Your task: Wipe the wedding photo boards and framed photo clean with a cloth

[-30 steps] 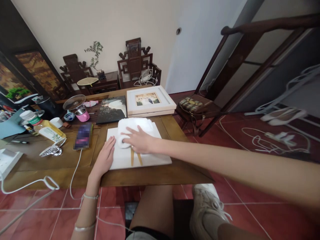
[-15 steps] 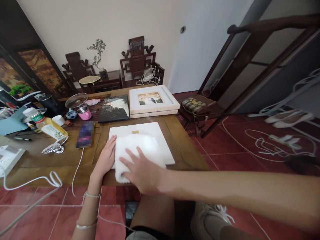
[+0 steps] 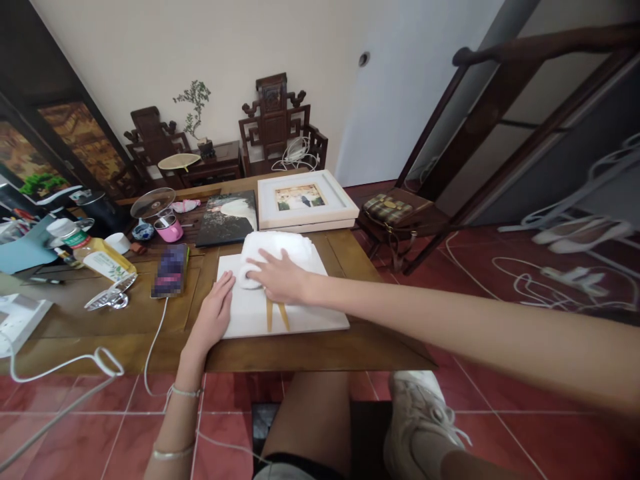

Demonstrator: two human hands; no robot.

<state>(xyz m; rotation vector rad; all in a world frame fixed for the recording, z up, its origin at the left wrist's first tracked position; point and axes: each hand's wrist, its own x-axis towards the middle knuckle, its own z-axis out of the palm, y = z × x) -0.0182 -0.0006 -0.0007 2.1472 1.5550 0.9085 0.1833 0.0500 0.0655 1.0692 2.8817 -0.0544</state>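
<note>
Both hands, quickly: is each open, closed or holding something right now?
Left hand: open, resting along the left edge of the white board.
Right hand: open, spread over the folded white towel.

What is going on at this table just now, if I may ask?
A person's right hand lies with fingers spread on a folded, fluffy white cloth, which rests on a flat white rectangular board on the brown wooden table. The left hand rests flat at the board's left edge. Two tapering gold strips show below the cloth, and a pale-framed picture lies beyond it.
</note>
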